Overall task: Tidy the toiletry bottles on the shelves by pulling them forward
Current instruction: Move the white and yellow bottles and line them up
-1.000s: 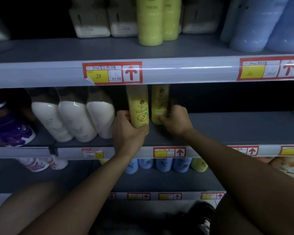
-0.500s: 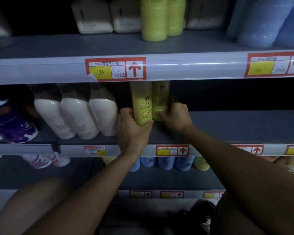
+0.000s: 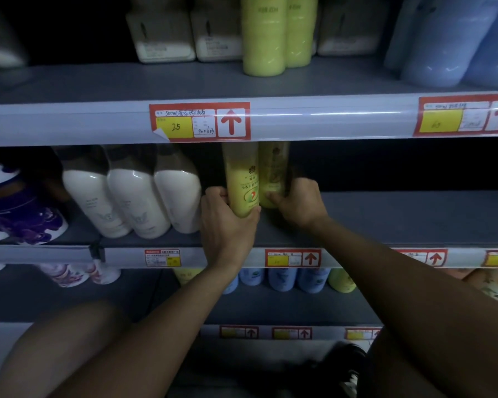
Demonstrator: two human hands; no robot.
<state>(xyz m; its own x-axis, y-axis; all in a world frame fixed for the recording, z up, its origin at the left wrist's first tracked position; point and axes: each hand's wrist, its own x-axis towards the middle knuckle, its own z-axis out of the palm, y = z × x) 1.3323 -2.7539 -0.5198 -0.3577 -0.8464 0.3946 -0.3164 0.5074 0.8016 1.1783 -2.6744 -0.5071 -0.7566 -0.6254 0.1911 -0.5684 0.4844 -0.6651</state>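
Note:
Two yellow bottles stand upright on the middle shelf [image 3: 385, 222]. My left hand [image 3: 226, 222] grips the base of the front yellow bottle [image 3: 241, 182], which has a flower logo on its label. My right hand [image 3: 298, 205] grips the second yellow bottle [image 3: 272, 170], which stands just right of and behind the first. The tops of both bottles are hidden behind the upper shelf's price rail [image 3: 328, 119].
Three white bottles [image 3: 133, 202] stand left of my hands, with a purple flowered container [image 3: 18, 219] further left. Green bottles [image 3: 263, 35] and blue bottles [image 3: 449, 38] stand on the upper shelf. Blue and yellow bottles [image 3: 282, 278] line the lower shelf.
Both hands keep their hold on the yellow bottles. The camera has dipped slightly, so the shelves sit a little higher in view; the bottles have barely shifted.

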